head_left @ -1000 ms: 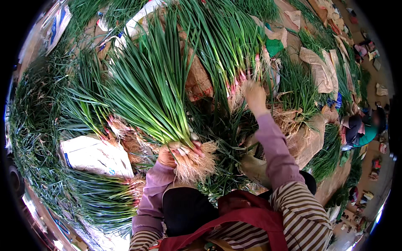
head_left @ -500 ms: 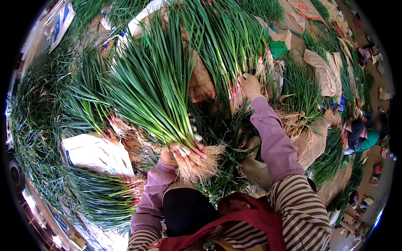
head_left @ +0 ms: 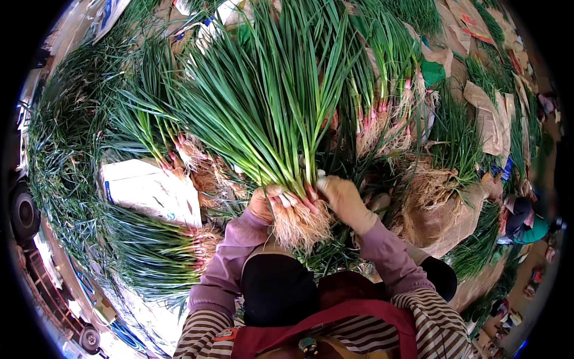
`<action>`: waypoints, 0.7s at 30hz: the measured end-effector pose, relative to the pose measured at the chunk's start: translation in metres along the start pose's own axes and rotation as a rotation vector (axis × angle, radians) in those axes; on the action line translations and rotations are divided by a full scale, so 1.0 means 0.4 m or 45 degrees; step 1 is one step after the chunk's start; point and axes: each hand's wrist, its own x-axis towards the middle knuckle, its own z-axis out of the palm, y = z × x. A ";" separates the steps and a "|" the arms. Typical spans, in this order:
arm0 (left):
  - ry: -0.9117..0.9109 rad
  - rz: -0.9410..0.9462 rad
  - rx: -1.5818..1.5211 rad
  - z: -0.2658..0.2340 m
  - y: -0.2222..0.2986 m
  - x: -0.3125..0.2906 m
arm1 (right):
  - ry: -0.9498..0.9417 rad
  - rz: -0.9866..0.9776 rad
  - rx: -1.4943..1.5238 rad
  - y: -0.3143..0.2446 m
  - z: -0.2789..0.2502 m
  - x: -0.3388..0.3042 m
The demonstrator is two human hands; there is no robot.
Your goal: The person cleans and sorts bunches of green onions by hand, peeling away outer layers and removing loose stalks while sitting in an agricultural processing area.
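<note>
Head view, looking down from above the person's lap.

Bunch of green onions (head_left: pixel 275 119) stood centre frame, held upright just above the person's knees. Long flat green leaves fanned up and outward toward the top of the picture. Lower down the stalks narrowed to pale white-pink bases, then a dense tan root tuft (head_left: pixel 299 224) hung below the grip. Roots looked dry and tangled, soil-coloured.

Left hand (head_left: pixel 266 203) was wrapped around the stalk bases from the left side, fingers curled shut on the bunch. Right hand (head_left: pixel 344 200), in a tan glove, was pressed against the same bases from the right, fingers bent around them. Both hands touched the bunch just above the roots, close together, almost meeting across the stalks.

Mauve sleeves (head_left: pixel 230 257) ran down to a striped top and a red apron strap (head_left: pixel 335 323) at the bottom edge.

Around it: more bundles of the same onions lay on the ground, one heap (head_left: pixel 382 102) just right of the held bunch with pinkish bases showing, another (head_left: pixel 155 257) lower left with roots pointing right. A white sack (head_left: pixel 149 188) lay left of the hands. Brown sacks (head_left: pixel 442 221) sat at right. Another person (head_left: pixel 526 221) in a teal hat crouched at the far right edge, well apart.
</note>
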 end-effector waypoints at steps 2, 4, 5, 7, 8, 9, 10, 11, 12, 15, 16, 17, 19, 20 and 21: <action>-0.010 0.077 -0.014 0.034 0.005 -0.008 | 0.007 0.529 0.587 -0.045 -0.030 0.073; -0.041 0.042 -0.015 0.032 0.008 -0.008 | 0.030 0.579 0.591 -0.027 -0.046 0.137; -0.051 0.023 -0.018 0.026 0.008 -0.007 | 0.028 0.604 0.745 -0.015 -0.034 0.170; -0.064 0.006 -0.047 0.002 0.001 -0.003 | 0.070 0.633 0.994 -0.010 -0.011 0.196; -0.070 -0.002 -0.062 -0.009 -0.001 -0.003 | 0.122 0.641 1.085 -0.012 0.000 0.196; -0.059 -0.031 -0.007 -0.009 0.002 -0.005 | 0.173 0.655 1.178 -0.010 0.009 0.191; -0.048 -0.061 0.049 -0.007 0.011 -0.007 | 0.204 0.711 1.239 0.002 0.018 0.178; -0.038 -0.091 0.104 -0.007 0.015 -0.009 | 0.237 0.767 1.300 0.021 0.030 0.157; -0.035 -0.086 0.076 -0.011 0.012 -0.010 | 0.271 0.819 1.359 0.022 0.037 0.142; 0.011 -0.025 0.071 -0.018 -0.005 -0.006 | 0.203 0.573 0.401 0.064 0.045 0.124; -0.029 -0.103 0.120 -0.033 -0.001 -0.005 | 0.131 0.408 -0.001 0.095 0.046 0.117; -0.071 -0.184 0.169 -0.065 0.007 -0.007 | 0.268 0.295 -0.180 0.124 0.079 0.104; -0.163 -0.101 0.154 -0.007 0.012 -0.012 | -0.140 0.507 -0.643 0.120 0.109 0.087; -0.414 -0.037 -0.028 -0.036 0.005 -0.012 | -0.331 0.525 -0.884 0.150 0.122 0.071; -0.471 -0.046 -0.096 -0.045 0.014 -0.020 | -0.525 0.478 -0.893 0.171 0.132 0.036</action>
